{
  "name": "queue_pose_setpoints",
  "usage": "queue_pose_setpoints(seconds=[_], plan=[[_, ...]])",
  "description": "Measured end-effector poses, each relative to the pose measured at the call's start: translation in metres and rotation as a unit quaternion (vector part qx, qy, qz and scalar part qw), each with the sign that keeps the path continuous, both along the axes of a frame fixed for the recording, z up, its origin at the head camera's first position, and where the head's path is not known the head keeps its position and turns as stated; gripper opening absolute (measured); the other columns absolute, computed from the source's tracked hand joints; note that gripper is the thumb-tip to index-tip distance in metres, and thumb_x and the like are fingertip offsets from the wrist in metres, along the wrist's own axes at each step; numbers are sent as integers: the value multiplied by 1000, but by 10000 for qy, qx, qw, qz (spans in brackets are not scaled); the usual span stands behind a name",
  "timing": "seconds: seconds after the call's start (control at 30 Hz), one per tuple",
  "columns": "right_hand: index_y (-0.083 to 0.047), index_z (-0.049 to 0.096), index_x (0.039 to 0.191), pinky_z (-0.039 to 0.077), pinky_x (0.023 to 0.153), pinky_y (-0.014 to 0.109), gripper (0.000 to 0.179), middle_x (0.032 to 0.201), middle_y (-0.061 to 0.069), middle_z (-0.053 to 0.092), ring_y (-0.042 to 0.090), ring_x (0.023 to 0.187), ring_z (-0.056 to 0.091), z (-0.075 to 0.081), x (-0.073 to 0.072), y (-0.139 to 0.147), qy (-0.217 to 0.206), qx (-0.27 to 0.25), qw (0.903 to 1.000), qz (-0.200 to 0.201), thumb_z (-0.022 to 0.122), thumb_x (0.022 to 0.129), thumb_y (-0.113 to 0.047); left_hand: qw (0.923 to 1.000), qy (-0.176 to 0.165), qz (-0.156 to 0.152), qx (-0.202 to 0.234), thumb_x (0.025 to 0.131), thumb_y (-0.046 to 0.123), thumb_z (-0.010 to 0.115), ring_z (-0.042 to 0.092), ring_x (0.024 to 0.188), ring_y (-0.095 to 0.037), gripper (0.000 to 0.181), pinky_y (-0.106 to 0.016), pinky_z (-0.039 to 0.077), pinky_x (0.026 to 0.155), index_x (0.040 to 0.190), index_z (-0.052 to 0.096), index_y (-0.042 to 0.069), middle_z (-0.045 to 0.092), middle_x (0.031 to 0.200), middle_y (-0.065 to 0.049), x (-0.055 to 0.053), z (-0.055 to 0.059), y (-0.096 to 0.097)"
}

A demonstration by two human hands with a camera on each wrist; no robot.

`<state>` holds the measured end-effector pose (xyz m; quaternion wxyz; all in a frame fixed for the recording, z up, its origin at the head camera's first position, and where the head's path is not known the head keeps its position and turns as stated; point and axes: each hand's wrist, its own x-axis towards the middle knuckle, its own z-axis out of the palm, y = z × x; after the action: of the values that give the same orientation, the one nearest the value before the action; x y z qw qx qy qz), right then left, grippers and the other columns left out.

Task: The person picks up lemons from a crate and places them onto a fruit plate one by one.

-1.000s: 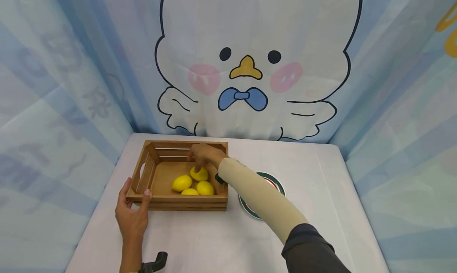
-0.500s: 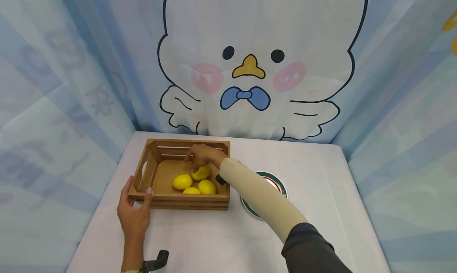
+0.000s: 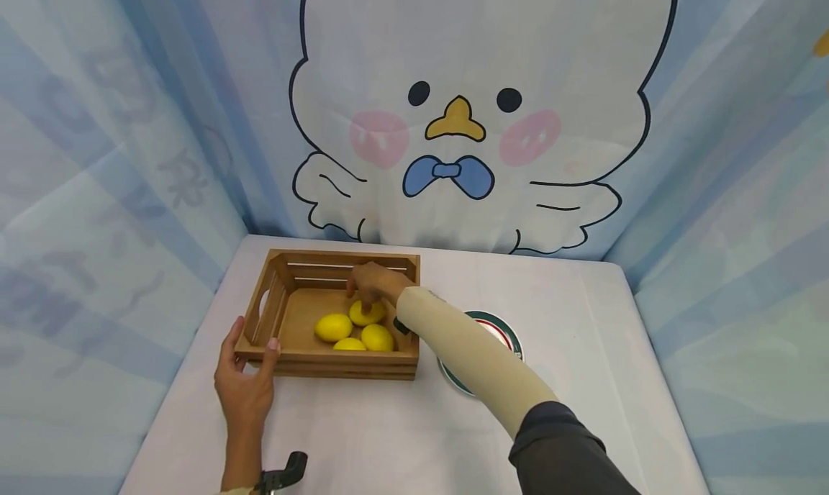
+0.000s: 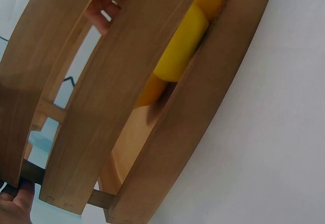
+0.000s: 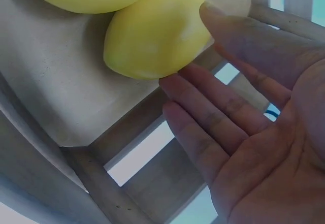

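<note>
Head view shows the left hand (image 3: 245,393) gripping the near left corner of a wooden crate (image 3: 343,366), maybe so it won't slide. Four yellow lemons (image 3: 333,327) sit close together inside, towards the right. The right hand (image 3: 376,282) reaches in, fingers loose and nearly straight. Its thumb and fingertips touch the back lemon (image 3: 357,314) without curling round. A plate (image 3: 497,324) sits just beside the crate, partly under the right arm (image 3: 469,351).
</note>
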<state>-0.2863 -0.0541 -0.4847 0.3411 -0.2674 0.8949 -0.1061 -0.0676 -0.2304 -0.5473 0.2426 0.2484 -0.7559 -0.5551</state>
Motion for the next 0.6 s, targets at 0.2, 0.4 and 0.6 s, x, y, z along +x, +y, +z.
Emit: queue_pose_setpoints(seconds=[0.2,0.4,0.6], plan=[[-18,71,139,55,108,35,49,151,5,60,16,122,57,-5,-3,-2,-326,212,9992,-77,82,92,-5,10000,31,-8,34,99,25,77,33,161,-27,70,-58,27,130,162,47,25,43,170,-1,0,1,1],[-18,72,139,56,105,34,47,151,5,61,17,118,56,-12,-1,-2,-461,248,9986,-119,79,95,-5,10000,69,-5,-7,98,27,78,34,160,-28,70,-60,28,129,161,48,25,44,169,-2,0,0,1],[-22,73,136,52,113,39,47,150,2,61,18,129,57,-17,0,-3,-460,290,9985,21,82,93,-7,10000,53,13,-4,98,27,78,35,160,-27,70,-58,29,129,161,48,26,44,169,-1,0,-1,-1]])
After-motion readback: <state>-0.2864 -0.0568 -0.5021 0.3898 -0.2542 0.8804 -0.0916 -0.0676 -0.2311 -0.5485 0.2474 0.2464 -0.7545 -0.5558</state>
